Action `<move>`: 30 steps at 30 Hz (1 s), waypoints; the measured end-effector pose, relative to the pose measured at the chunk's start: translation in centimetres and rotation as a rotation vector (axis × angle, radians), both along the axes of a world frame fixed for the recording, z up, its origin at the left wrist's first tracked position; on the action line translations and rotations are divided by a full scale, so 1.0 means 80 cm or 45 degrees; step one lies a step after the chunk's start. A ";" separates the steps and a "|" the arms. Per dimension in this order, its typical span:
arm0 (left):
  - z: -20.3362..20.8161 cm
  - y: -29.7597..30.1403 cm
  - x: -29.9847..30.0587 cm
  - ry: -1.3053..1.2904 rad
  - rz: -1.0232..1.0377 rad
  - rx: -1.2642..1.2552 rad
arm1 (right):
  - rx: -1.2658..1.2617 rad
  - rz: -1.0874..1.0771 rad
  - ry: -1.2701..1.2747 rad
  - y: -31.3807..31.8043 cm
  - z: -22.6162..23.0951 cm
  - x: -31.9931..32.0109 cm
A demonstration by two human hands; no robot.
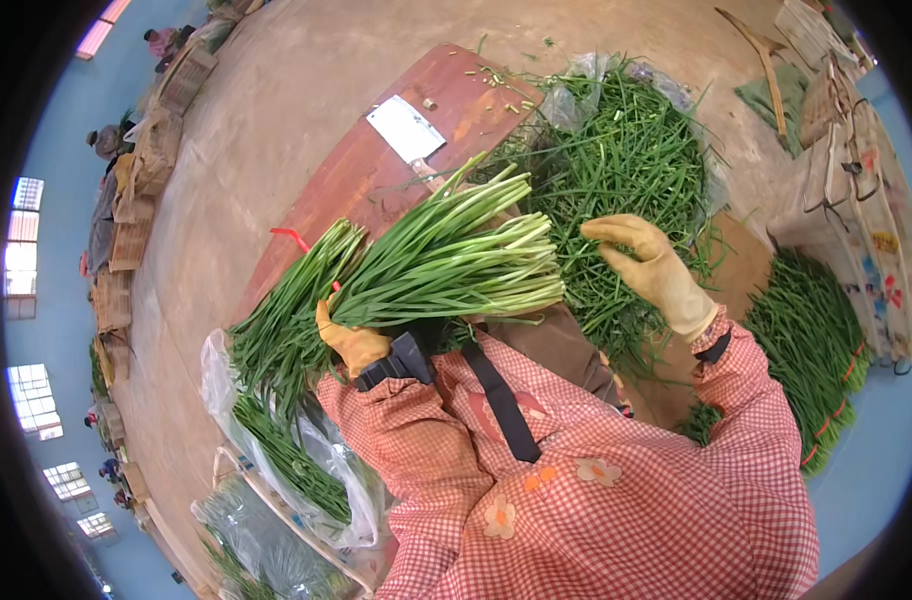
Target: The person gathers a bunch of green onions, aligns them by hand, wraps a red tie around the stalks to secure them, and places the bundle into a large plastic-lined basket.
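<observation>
My left hand, in a yellow work glove, is closed around a thick bunch of garlic chives held across my lap. The pale cut ends fan out to the right, and the green leaf ends hang down at the left. My right hand, in a paler yellow glove, is lifted right of the pale ends. Its fingers are bent forward with the thumb apart, and nothing shows in it. A cleaver with a broad blade lies on the reddish wooden board beyond the bunch. Another tied bunch rests at the board's near-left edge.
A big heap of loose green stalks lies on plastic right of the board. Banded bunches are stacked at the far right beside a large bag. A clear plastic bag with greens stands at my left. Boxes line the left side.
</observation>
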State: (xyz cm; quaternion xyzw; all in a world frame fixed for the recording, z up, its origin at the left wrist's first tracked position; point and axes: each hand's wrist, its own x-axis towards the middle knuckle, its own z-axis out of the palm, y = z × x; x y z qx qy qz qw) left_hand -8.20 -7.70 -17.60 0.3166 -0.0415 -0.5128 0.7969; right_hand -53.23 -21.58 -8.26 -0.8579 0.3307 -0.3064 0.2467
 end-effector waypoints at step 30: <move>-0.005 -0.014 -0.015 -0.011 0.327 0.359 | -0.758 0.328 0.397 -0.020 0.021 0.041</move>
